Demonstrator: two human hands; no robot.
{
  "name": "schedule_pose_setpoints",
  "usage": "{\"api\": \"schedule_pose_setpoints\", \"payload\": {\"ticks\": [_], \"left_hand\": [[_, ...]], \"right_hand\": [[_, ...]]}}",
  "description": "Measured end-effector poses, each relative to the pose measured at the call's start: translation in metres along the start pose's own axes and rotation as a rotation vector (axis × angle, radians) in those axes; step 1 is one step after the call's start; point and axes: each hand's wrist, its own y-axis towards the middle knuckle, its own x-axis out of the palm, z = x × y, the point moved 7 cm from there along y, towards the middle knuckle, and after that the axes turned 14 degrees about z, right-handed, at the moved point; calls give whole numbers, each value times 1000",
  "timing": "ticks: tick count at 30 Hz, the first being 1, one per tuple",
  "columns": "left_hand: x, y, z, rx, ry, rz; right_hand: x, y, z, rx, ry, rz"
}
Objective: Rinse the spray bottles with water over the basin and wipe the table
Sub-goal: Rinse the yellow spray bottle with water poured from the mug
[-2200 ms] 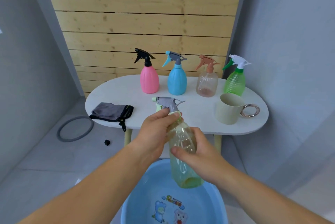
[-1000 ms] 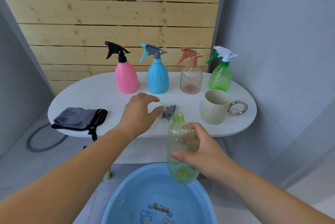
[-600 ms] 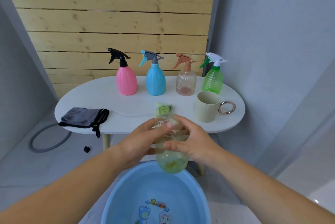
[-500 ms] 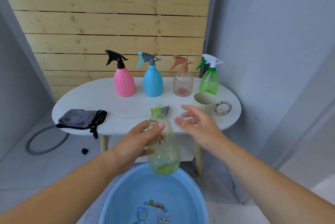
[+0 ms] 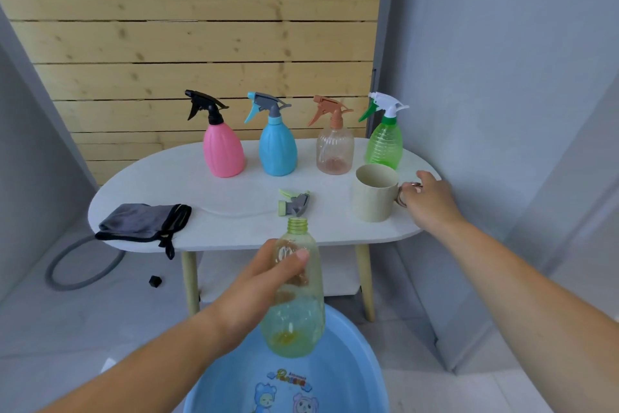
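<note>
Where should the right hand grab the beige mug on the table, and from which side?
Take the metal ring handle, coming from the right. The beige mug stands upright with the ring pointing right, toward the right hand, which is at it; the left hand holds the open bottle, so it's busy.

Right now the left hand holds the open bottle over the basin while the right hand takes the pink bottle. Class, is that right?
One slip: the head view shows the right hand on the ring handle of the cup instead. The left hand does hold the open bottle over the basin.
</note>
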Motion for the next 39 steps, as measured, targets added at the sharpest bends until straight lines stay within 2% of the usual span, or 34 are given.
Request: {"api": "schedule_pose_setpoints", "payload": {"ticks": [3, 5, 8, 10, 15, 21, 29, 39], "left_hand": [[-3, 1, -4, -38, -24, -6], [-8, -1, -4, -49, -14, -7], [-17, -5, 0, -53, -17, 8], [-22, -10, 5, -54, -17, 11], [-40, -23, 13, -48, -47, 60], [-60, -27, 8, -27, 0, 81], [-65, 15, -26, -101, 67, 70], [-64, 40, -81, -177, 206, 60]], "right_hand": [[-5, -2, 6, -61, -109, 2], [-5, -6, 9, -59, -78, -44], [-15, -25, 1, 35, 148, -125], [-25, -40, -13, 32, 256, -155], [-29, -95, -47, 73, 398, -376], [17, -151, -34, 61, 189, -560], [114, -162, 30, 80, -71, -789], [173, -197, 95, 145, -205, -934]]}}
